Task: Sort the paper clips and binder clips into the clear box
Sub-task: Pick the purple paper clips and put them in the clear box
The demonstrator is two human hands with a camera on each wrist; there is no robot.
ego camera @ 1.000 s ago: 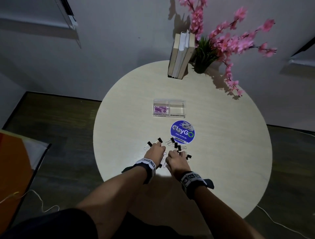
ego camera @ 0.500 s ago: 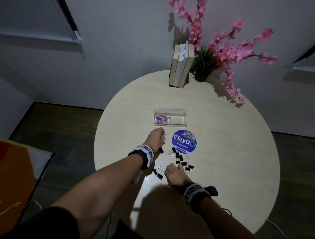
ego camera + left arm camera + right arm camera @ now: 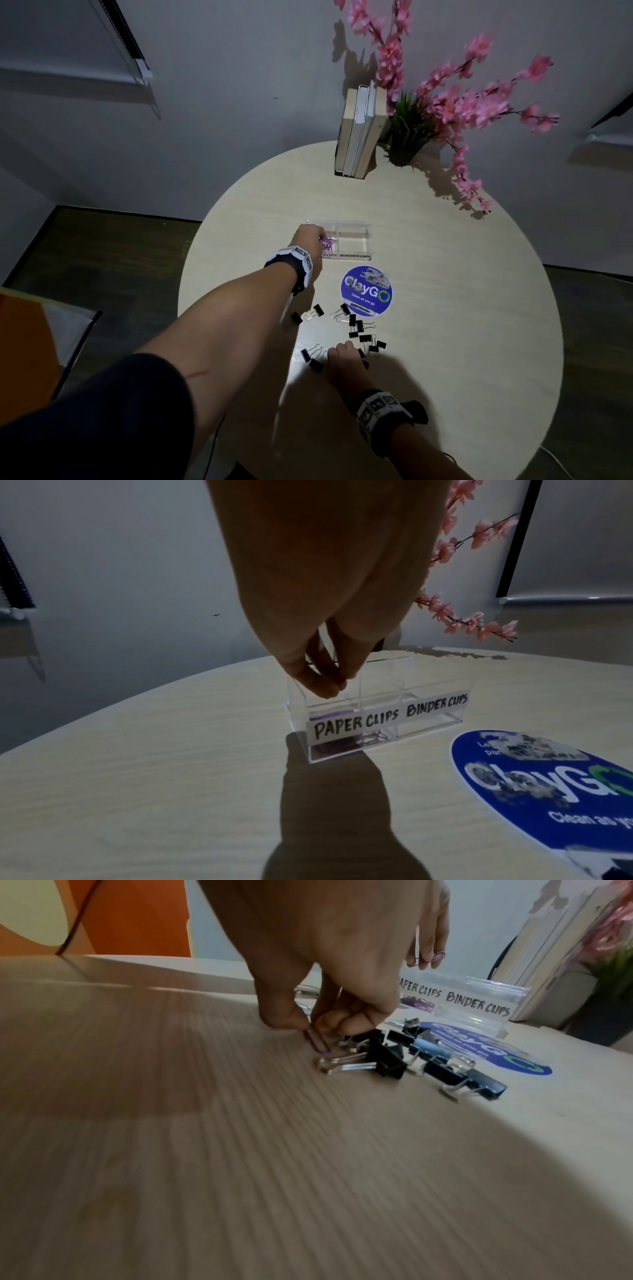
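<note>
The clear box [image 3: 352,255] [image 3: 428,718] [image 3: 479,1004] has two compartments labelled PAPER CLIPS and BINDER CLIPS. Purple paper clips [image 3: 329,244] [image 3: 371,737] lie in the left one. My left hand [image 3: 322,238] [image 3: 330,688] hovers over that compartment with its fingertips pinched. The right wrist view shows it pinching a purple paper clip [image 3: 436,957]. Several black binder clips [image 3: 356,329] [image 3: 387,1056] lie scattered near the table's front. At their left edge my right hand [image 3: 337,353] [image 3: 316,1027] pinches another purple paper clip [image 3: 316,1042] that touches the table.
A round blue sticker [image 3: 366,291] lies between the box and the binder clips. Upright books [image 3: 359,130] and a pink flowering plant [image 3: 411,137] stand at the far edge of the round table [image 3: 462,308]. An orange object [image 3: 24,342] sits left, off the table.
My left hand has left the clip pile and travelled forward to the box's left compartment with a paper clip. My right hand has stayed at the pile.
</note>
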